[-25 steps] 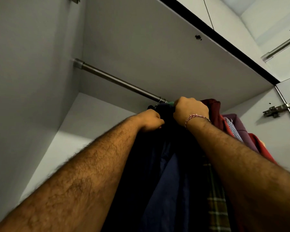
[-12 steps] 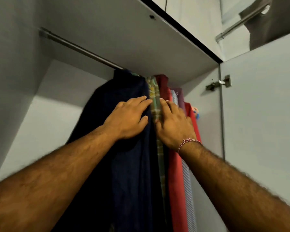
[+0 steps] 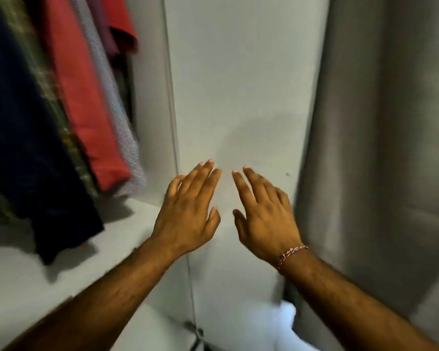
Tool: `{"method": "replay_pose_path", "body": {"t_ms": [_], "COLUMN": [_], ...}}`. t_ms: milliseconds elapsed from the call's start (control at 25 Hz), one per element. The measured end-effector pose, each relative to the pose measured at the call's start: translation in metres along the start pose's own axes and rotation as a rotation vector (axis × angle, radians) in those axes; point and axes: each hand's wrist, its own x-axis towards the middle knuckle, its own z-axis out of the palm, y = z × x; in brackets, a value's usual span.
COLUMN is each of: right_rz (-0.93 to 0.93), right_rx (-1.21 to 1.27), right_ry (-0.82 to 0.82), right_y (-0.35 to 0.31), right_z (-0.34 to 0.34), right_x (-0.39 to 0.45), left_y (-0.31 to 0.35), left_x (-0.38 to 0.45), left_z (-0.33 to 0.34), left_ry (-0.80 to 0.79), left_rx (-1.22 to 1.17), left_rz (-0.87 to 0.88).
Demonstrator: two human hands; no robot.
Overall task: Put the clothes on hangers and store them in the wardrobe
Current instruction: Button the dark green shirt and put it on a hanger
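Pale grey, the open wardrobe door (image 3: 238,84), with both hands spread flat in front of it, holding nothing: left hand (image 3: 188,211) and right hand (image 3: 264,219) side by side, fingers straight and slightly fanned, a narrow gap between them (red-and-white thread bracelet (image 3: 290,254) on the right wrist). Left of the door, inside the wardrobe, hanging clothes packed close together: navy garment (image 3: 23,148) farthest from the door, then a green plaid one (image 3: 49,97), a red one (image 3: 86,110), a pale striped one (image 3: 117,117). Under them, the white wardrobe shelf (image 3: 16,287).
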Motion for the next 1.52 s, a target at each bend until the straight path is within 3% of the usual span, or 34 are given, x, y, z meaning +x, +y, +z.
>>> {"method": "replay_pose_path", "body": {"t_ms": [200, 400, 600, 800, 920, 1000, 1120, 1160, 1280, 1400, 1520], "right_rz": [0.464, 0.997, 1.543, 1.845, 2.031, 2.258, 2.667, 2.747, 2.658, 2.508, 2.469], "right_rx": [-0.169, -0.331, -0.370, -0.321, -0.190, -0.122, -0.107, -0.144, -0.174, -0.146, -0.300], "right_ry": [-0.269, -0.488, -0.456, -0.456, -0.431, -0.323, -0.003, 0.006, -0.280, -0.349, -0.489], "right_y": [0.052, 0.051, 0.018, -0.011, -0.028, -0.042, -0.070, -0.079, -0.080, -0.025, 0.026], "right_z": [-0.020, -0.109, -0.204, -0.276, -0.300, -0.319, -0.352, -0.359, -0.360, -0.356, -0.365], "right_x": [-0.271, -0.524, -0.696, -0.862, -0.959, -1.026, -1.114, -1.140, -1.186, -1.214, -1.254], "left_y": [0.184, 0.385, 0.560, 0.744, 0.831, 0.879, 0.932, 0.947, 0.978, 1.002, 1.010], "left_x": [-0.121, -0.229, -0.309, -0.413, -0.489, -0.541, -0.603, -0.620, -0.648, -0.654, -0.643], "left_z": [0.113, 0.118, 0.080, 0.023, -0.001, -0.025, -0.055, -0.060, -0.063, -0.049, -0.025], "left_ry": [-0.317, -0.613, -0.764, -0.843, -0.933, -1.030, -1.099, -1.105, -1.136, -1.162, -1.169], "left_rx": [-0.501, -0.815, -0.853, -0.773, -0.733, -0.710, -0.702, -0.703, -0.699, -0.702, -0.738], "left_rz": [0.242, 0.494, 0.942, 1.323, 1.457, 1.539, 1.703, 1.752, 1.805, 1.813, 1.818]}}
